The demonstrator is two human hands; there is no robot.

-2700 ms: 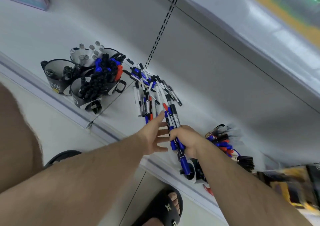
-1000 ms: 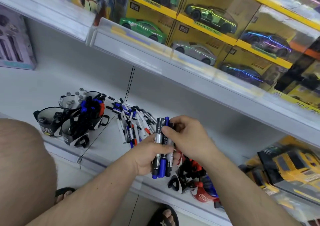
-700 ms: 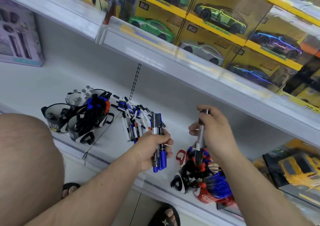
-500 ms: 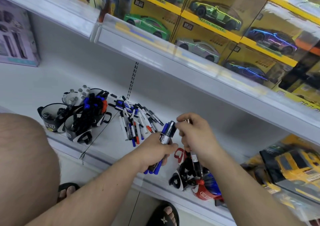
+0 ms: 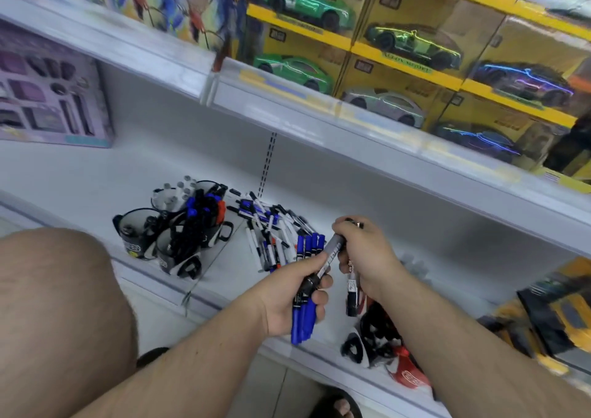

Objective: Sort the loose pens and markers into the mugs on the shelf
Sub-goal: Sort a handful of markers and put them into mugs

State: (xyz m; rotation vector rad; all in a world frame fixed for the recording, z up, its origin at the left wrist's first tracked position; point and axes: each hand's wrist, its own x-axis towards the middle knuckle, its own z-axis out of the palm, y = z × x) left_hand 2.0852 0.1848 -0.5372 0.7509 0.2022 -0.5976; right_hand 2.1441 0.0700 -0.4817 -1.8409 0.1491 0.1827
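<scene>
My left hand [image 5: 289, 296] grips a bundle of blue markers [image 5: 303, 313] and one grey-bodied marker [image 5: 329, 256] that slants up to the right. My right hand [image 5: 364, 251] pinches the top of that grey marker and also holds a black-capped marker [image 5: 351, 292] hanging down over the right-hand mugs [image 5: 367, 341]. A pile of loose pens and markers [image 5: 268, 228] lies on the white shelf [image 5: 96, 180] behind my hands. A cluster of black mugs [image 5: 166, 232] full of markers stands to the left.
A red mug [image 5: 407, 374] lies at the shelf edge beside the right-hand mugs. A purple boxed set [image 5: 48, 97] stands at the back left. Yellow toy-car boxes [image 5: 415, 49] fill the upper shelf. My knee [image 5: 57, 305] is at the lower left.
My left hand has tilted its bundle more upright. My right hand has come back from the right-hand mugs to the grey marker's top, with a black-capped marker hanging in it.
</scene>
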